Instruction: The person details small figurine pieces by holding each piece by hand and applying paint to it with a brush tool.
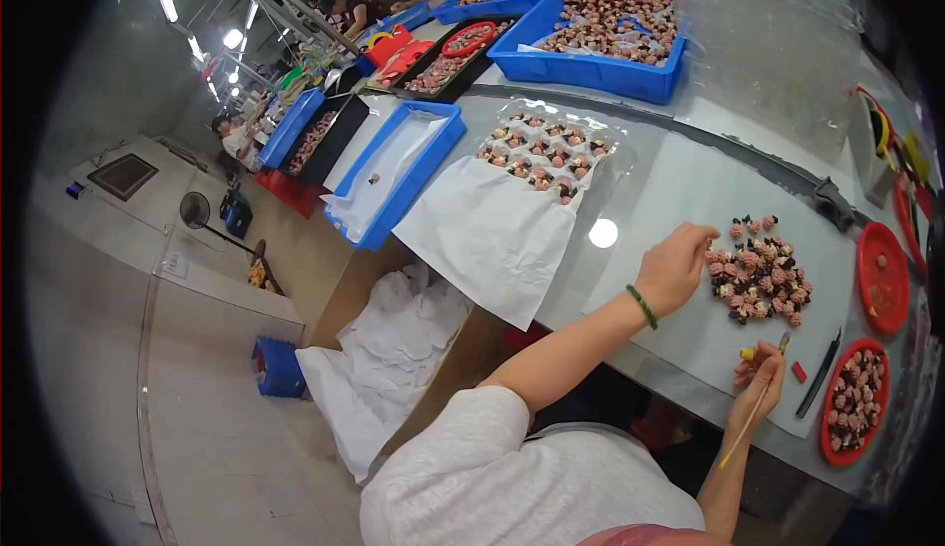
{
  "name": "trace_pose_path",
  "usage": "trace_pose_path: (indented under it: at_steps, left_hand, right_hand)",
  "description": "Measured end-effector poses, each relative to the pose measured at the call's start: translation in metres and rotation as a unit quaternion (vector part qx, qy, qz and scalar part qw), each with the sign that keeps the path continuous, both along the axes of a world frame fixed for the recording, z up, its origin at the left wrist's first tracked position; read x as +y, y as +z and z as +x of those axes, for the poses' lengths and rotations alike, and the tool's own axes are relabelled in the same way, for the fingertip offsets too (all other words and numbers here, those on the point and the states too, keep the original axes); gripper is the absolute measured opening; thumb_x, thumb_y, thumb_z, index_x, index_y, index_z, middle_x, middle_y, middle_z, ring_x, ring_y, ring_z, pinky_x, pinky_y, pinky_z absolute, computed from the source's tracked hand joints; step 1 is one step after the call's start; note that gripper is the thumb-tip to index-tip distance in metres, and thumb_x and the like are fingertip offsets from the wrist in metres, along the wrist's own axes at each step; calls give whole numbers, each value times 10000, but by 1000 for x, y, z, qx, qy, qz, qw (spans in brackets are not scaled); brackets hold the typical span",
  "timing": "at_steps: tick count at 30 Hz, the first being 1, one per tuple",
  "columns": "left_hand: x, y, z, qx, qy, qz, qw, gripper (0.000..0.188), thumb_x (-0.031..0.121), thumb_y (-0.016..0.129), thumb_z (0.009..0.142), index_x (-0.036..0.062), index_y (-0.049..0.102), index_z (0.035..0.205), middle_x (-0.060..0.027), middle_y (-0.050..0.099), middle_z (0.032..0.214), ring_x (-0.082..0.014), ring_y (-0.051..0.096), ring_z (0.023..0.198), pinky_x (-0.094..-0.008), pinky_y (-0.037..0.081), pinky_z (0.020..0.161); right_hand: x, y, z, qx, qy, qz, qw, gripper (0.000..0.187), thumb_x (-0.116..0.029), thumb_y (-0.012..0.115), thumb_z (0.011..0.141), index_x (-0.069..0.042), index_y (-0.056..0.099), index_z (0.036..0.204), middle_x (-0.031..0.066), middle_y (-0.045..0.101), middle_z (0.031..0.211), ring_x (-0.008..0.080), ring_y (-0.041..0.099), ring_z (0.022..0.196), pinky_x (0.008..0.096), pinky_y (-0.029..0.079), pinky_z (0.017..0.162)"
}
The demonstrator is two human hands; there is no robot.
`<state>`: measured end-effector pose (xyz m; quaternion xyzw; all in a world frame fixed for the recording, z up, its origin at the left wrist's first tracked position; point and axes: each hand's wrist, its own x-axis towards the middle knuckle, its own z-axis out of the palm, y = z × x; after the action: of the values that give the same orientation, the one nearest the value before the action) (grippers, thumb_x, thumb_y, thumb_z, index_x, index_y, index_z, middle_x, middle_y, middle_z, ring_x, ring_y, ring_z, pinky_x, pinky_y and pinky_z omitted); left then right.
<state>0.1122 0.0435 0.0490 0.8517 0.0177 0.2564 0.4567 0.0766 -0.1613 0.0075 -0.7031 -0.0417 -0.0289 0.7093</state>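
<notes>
Going left to right, with the loose pile of small pink-and-black flower-shaped pieces (759, 275) as the landmark. Far left of the pile, a shallow blue rectangular plastic tray lined with white paper (394, 177) is sitting nearly empty, one small piece inside. Between that tray and the pile, a clear plastic sheet carrying neat rows of the same pink pieces (544, 155) is lying on white paper that is hanging over the grey worktable (630, 196) edge.

The left hand (675, 268), with a green bead bracelet (642, 307) on the wrist, is reaching to the pile's left edge; fingers are pointing forward, slightly spread, tips touching or just short of the nearest pieces, cannot tell whether one is pinched. Just below the pile, the right hand (758, 377) is closing its fingers around a thin wooden-handled brush (753, 408), tip pointing up toward the pile, with a small yellow bit at the fingertips.

Right of the pile, a round red plastic dish full of pink pieces (854, 402) and a second red round dish holding very few (883, 278) are sitting near the table edge.

Risks, as a judgement: the left hand sweeping in could be scattering the loose pile; the brush tip could be smearing neighbouring pieces; overhanging paper could be dragging the arranged rows off the table if snagged.
</notes>
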Motion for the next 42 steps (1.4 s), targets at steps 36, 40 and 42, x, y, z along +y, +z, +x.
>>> trace_pose_path:
  at_steps: [36, 40, 42]
  left_hand:
    - [21, -31, 30, 19, -54, 46, 997, 203, 53, 563, 617, 59, 605, 815, -94, 540, 774, -254, 548, 635, -335, 454, 598]
    - [21, -25, 29, -6, -61, 54, 997, 202, 63, 570, 618, 71, 613, 815, -99, 541, 768, -264, 552, 645, -345, 455, 599]
    - [15, -28, 19, 7, -58, 64, 996, 201, 68, 571, 619, 80, 618, 814, -99, 542, 768, -268, 552, 646, -348, 456, 600]
  right_hand:
    - [11, 2, 8, -6, 11, -41, 999, 374, -342, 337, 932, -17, 517, 891, 22, 495, 720, 48, 433, 568, 163, 324, 485]
    - [10, 5, 5, -5, 13, -43, 999, 373, -342, 341, 931, -16, 514, 881, 21, 493, 717, 48, 431, 563, 162, 324, 482]
    - [9, 9, 2, 2, 17, -31, 999, 365, -319, 340, 934, -6, 515, 865, 29, 493, 730, 56, 432, 573, 170, 329, 496]
